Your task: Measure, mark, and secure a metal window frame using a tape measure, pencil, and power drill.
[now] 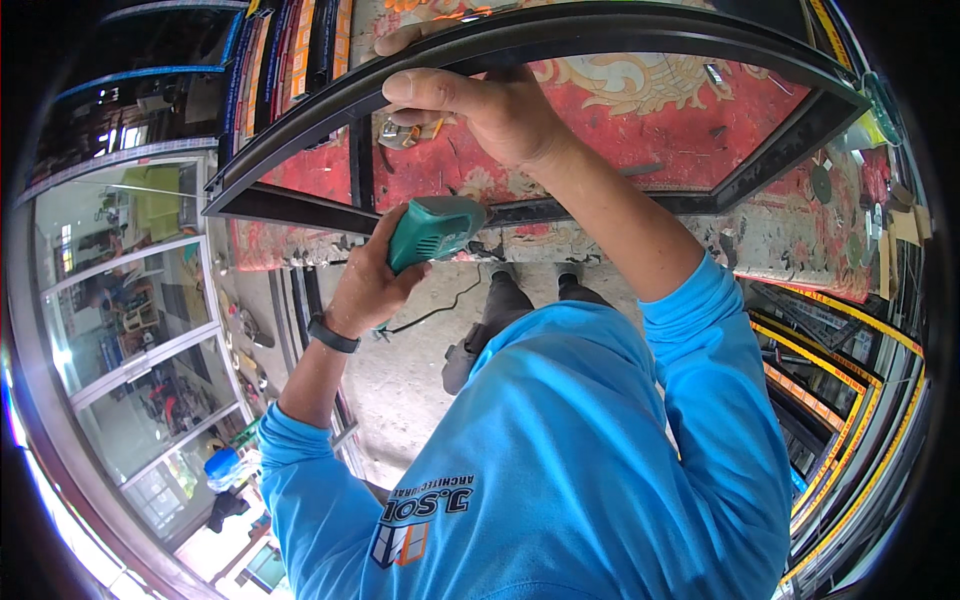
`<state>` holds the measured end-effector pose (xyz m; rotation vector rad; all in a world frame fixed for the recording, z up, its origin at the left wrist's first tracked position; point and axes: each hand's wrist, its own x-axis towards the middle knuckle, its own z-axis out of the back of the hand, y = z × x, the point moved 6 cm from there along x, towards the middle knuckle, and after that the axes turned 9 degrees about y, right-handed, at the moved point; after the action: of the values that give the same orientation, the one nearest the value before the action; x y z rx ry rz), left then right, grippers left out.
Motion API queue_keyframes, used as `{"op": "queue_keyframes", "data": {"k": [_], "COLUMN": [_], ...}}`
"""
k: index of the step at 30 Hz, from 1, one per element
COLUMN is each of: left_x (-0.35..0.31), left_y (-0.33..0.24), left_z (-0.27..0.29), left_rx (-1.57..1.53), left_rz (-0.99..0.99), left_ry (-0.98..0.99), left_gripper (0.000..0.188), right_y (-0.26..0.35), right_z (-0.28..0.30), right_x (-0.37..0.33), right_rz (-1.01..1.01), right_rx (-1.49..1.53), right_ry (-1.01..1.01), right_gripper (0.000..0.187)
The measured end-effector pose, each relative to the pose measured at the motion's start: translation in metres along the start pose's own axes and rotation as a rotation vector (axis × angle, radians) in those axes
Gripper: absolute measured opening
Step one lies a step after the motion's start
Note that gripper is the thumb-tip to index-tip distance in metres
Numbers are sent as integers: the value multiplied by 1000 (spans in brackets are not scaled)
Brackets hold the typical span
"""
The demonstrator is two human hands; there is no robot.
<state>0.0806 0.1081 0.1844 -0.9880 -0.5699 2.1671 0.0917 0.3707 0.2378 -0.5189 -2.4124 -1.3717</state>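
Observation:
A large black frame with slanting sides stands tilted over the red-patterned worktable. My right hand grips its upper bar, thumb on the near face; fingertips show past the bar's far side. My left hand is wrapped round a green corded power tool with vent slots. The tool is next to the frame's lower bar, left of the middle; its working end is hidden, so I cannot tell whether it touches the bar.
The worktable is worn, with scraps and small tools on it. A dark cord trails on the floor. Glass-paned panels stand at left. Racks of long profiles are at right, more profiles at far left.

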Motion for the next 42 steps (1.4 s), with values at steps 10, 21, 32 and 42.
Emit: {"op": "queue_keyframes", "data": {"k": [10,21,32,42], "left_x": [25,112,95,91], "left_y": [-52,-115,-110,-101], "left_z": [0,-11,12,19], "left_rx": [91,649,491,360], "left_rz": [-210,-330,-142,-98], "left_ry": [17,351,329,341], "left_gripper": [74,48,67,72], "right_y": [-17,6,-3,-12], "right_z": [-1,-8,-3,8], "right_x": [7,-3,-3,1], "right_rz": [4,-6,3,12], "right_rx": [339,-95,-2,-31], "right_ry": [189,43,1,-37], "right_gripper": [41,46,44,44]}}
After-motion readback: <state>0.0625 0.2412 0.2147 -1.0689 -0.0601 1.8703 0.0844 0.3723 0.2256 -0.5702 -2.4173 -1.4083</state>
